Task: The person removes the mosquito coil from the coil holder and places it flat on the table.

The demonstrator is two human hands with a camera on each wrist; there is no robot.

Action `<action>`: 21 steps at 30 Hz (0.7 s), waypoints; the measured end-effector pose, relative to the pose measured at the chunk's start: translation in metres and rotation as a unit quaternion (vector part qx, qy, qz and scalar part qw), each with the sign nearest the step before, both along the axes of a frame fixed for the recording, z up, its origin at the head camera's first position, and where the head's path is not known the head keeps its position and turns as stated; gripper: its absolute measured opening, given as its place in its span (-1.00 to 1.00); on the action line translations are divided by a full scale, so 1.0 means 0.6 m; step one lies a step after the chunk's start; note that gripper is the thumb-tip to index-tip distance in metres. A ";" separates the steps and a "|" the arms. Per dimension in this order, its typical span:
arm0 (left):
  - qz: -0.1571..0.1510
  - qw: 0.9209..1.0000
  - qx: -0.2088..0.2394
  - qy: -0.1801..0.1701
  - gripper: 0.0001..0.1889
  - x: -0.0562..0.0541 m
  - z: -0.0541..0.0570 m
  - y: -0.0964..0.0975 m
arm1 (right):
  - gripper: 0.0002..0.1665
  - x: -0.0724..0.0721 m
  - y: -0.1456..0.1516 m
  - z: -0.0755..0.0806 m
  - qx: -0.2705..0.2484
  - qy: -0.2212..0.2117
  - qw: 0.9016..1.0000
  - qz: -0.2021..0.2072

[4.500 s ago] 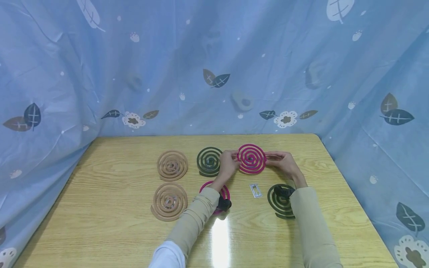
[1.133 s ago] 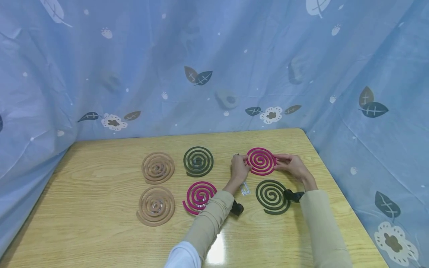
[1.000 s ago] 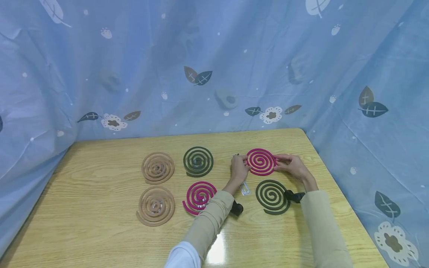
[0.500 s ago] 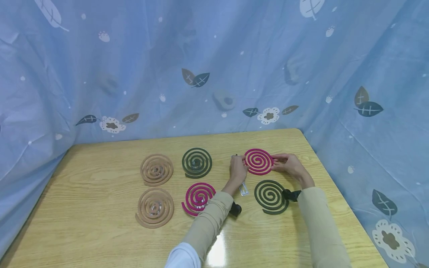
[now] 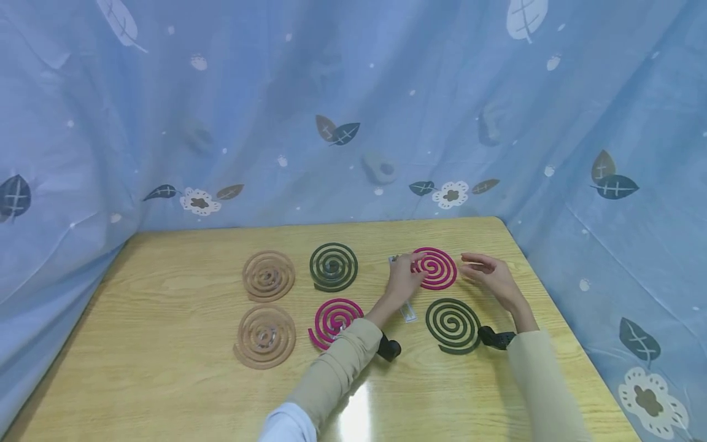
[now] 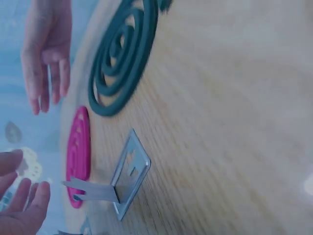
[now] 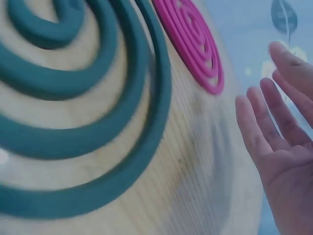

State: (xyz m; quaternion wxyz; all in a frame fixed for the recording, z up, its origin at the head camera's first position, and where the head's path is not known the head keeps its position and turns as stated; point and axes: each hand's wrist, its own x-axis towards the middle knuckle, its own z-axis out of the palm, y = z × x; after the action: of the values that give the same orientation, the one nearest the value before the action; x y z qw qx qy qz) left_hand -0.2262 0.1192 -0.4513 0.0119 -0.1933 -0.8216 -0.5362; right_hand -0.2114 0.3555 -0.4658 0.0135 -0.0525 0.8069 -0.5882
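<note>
A pink mosquito coil [image 5: 444, 268] lies at the back right of the table, seen edge-on in the left wrist view. My left hand [image 5: 405, 281] has its fingers spread at the coil's left edge, overlapping it in the head view. To the right, my right hand [image 5: 494, 282] is apart from the coil, fingers loosely extended and holding nothing. Below the pink one lies a dark green coil [image 5: 453, 325], large in the right wrist view. A small metal coil stand [image 6: 132, 171], its tab bent upward, is on the table near my left hand; another stand [image 5: 393, 259] is partly hidden behind that hand.
At left lie two tan coils [image 5: 269, 276], a second green coil [image 5: 334, 267] and a second pink coil [image 5: 338, 322], partly behind my left sleeve, with metal stands showing at their centres. A patterned blue curtain [image 5: 331, 92] encloses the table [image 5: 166, 344].
Both hands have let go of the pink coil, which was held up earlier, then lowered rightward to the table. My right hand has drawn off to the right; my left fingers have spread.
</note>
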 end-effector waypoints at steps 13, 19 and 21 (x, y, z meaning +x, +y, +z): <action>-0.118 0.987 0.090 -0.053 -0.54 0.075 0.018 -0.066 | -0.56 0.087 -0.090 0.018 0.003 0.100 0.994 0.051; -0.117 0.985 0.103 -0.080 -0.53 0.109 0.023 -0.110 | -0.58 0.124 -0.135 0.008 -0.032 0.128 0.989 0.061; -0.114 0.983 0.114 -0.084 -0.53 0.116 0.021 -0.126 | -0.59 0.137 -0.148 0.003 -0.038 0.132 0.988 0.064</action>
State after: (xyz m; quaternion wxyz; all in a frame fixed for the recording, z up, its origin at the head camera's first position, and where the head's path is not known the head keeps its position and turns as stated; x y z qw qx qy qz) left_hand -0.1564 0.0439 -0.4386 -0.0969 -0.2372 -0.7259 -0.6383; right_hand -0.1293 0.2666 -0.4639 -0.0572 -0.1818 0.7735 -0.6045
